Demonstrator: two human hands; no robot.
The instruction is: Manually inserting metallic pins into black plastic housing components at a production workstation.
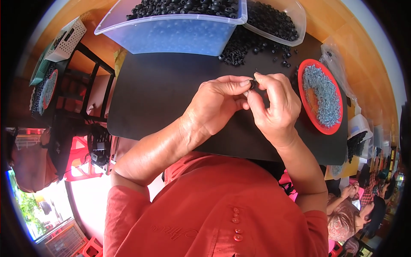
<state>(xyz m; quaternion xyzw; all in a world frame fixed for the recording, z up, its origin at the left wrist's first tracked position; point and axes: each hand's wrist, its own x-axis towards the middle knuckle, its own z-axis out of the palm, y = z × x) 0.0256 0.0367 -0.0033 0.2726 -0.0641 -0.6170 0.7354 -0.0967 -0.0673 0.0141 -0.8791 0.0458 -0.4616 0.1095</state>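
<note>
My left hand [216, 107] and my right hand [274, 105] meet above the black mat [145, 94]. Together their fingertips pinch a small black rubber ring [252, 83]; a small metal piece may be in it, but I cannot tell. A loose heap of black rings [239, 49] lies just beyond the hands. To the right stands a red plate [305, 107] filled with small silvery metal parts [322, 94].
A clear plastic tub [171, 36] of black rings stands at the far edge, a second clear tray [295, 17] of rings beside it. A white basket [64, 40] and another red plate sit on a black frame at left. Other people sit at lower right.
</note>
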